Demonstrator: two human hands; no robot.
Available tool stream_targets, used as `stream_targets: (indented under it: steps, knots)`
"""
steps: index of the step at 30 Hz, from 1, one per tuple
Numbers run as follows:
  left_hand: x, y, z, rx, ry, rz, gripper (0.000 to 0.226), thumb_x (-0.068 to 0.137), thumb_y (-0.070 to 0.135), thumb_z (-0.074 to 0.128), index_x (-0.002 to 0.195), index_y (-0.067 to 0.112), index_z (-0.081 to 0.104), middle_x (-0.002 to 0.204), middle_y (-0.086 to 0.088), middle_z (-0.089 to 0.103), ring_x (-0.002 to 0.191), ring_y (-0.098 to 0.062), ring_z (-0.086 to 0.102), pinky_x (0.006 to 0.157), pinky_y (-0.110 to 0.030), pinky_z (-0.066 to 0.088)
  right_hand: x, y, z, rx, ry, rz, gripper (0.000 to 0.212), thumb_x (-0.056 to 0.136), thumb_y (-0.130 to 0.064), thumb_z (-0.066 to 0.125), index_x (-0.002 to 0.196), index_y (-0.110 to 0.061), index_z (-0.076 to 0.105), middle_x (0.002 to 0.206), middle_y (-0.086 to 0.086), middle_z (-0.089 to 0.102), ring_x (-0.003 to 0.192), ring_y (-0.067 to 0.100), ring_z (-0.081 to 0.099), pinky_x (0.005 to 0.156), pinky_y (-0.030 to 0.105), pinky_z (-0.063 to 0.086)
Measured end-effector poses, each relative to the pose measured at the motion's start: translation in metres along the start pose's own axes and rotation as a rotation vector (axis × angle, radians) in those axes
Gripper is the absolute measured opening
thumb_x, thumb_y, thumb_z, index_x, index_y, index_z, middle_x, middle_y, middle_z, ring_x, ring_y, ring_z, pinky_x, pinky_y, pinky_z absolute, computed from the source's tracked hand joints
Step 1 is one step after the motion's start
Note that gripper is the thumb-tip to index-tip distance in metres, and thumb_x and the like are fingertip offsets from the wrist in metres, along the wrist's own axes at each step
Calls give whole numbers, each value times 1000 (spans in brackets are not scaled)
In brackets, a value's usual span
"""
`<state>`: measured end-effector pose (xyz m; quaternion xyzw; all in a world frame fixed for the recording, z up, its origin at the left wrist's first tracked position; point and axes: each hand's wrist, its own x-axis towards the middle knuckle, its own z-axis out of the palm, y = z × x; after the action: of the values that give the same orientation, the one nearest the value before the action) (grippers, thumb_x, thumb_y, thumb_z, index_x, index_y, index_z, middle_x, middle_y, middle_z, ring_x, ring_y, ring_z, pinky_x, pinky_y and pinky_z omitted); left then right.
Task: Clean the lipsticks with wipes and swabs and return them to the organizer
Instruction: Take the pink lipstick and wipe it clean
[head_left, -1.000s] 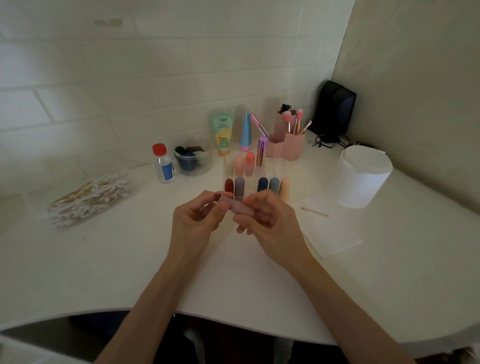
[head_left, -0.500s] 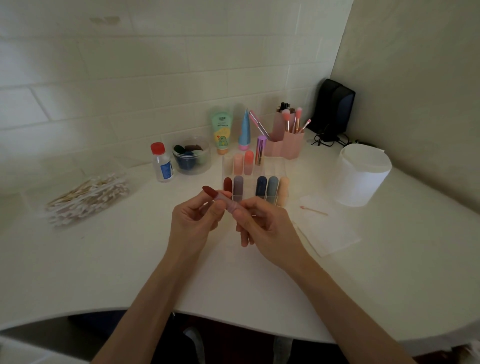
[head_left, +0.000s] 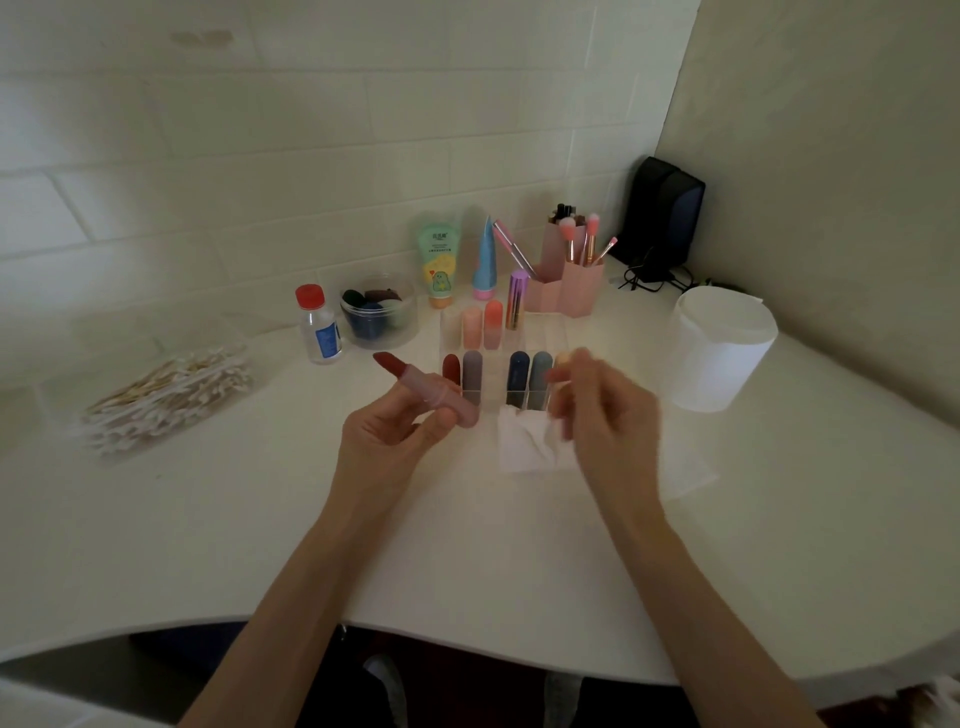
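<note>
The left hand (head_left: 389, 436) grips the lipstick (head_left: 421, 384) at its pink base, the dark red tip uncovered and pointing up to the left, in front of the organizer (head_left: 551, 336). The right hand (head_left: 608, 415) is blurred just beside a crumpled wipe (head_left: 524, 447) on the table (head_left: 260, 519); I cannot tell if its fingers pinch it

Uncapped lipstick (head_left: 422, 385) in left hand (head_left: 385, 442)

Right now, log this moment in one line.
left hand: holds uncapped lipstick | right hand: blurred, by wipe | organizer: lipstick not returned
</note>
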<state>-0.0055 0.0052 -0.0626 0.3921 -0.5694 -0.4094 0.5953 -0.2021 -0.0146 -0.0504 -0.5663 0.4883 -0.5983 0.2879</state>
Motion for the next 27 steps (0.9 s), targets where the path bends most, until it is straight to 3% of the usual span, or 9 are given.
stream_targets:
  steps: [3,8,10,12,14,17,22,25,27]
  knots:
    - [1,-2,1,-37,41,-37,16,81,24,66,90,28,78,86,15,75,76,0,64,76,-15,50,14,11,-22,-418,150,23,37,99,-43,58,72,-20,67,65,-6,65,64,11,61,65,28,42]
    - [1,-5,0,-45,53,-43,21,84,23,65,100,12,72,93,8,77,71,-5,62,68,-21,51,16,21,-24,-636,-272,208,50,72,-83,67,80,-34,68,73,-14,66,69,5,62,65,26,43]
    - [0,-7,-1,-32,53,-42,21,85,22,64,101,9,71,92,7,77,71,-6,62,68,-22,51,15,19,-21,-667,-444,219,53,63,-78,77,93,-38,62,86,-14,63,77,5,58,67,25,41]
    - [0,-9,-2,-21,56,-52,27,86,23,64,103,4,71,95,5,77,76,-8,64,69,-24,51,14,18,-17,-764,-558,164,49,65,-66,85,85,-32,55,90,-13,56,82,11,52,69,28,37]
    - [0,-9,-2,-14,47,-62,30,86,23,64,106,1,70,96,2,78,81,-10,67,69,-25,52,13,22,-15,-765,-532,17,33,80,-48,83,78,-25,60,91,-10,54,90,17,51,74,29,34]
    - [-1,-7,0,-4,18,-76,26,88,22,61,105,4,69,96,2,78,79,-9,70,69,-25,54,13,27,-14,-549,-458,-140,12,91,-29,75,97,-19,77,96,-6,65,94,18,56,76,29,39]
    - [-2,-5,0,-91,-27,-147,35,92,24,59,110,-6,66,101,-8,76,83,-23,73,64,-30,55,12,19,-10,-231,-374,-26,7,99,-21,64,103,-20,68,85,-12,68,75,5,63,62,15,46]
    - [-3,-3,1,-129,-79,-186,33,92,23,60,110,-5,66,98,-13,73,74,-23,67,60,-29,52,12,25,-9,-286,-376,-24,24,100,-27,64,120,-15,68,96,-4,72,84,16,69,69,31,58]
    - [-5,-3,1,-149,-126,-188,28,95,21,60,104,-4,66,98,-16,70,71,-23,61,59,-29,50,10,30,-8,-557,-307,-147,25,100,-25,61,116,-7,69,85,3,73,74,25,69,63,36,54]
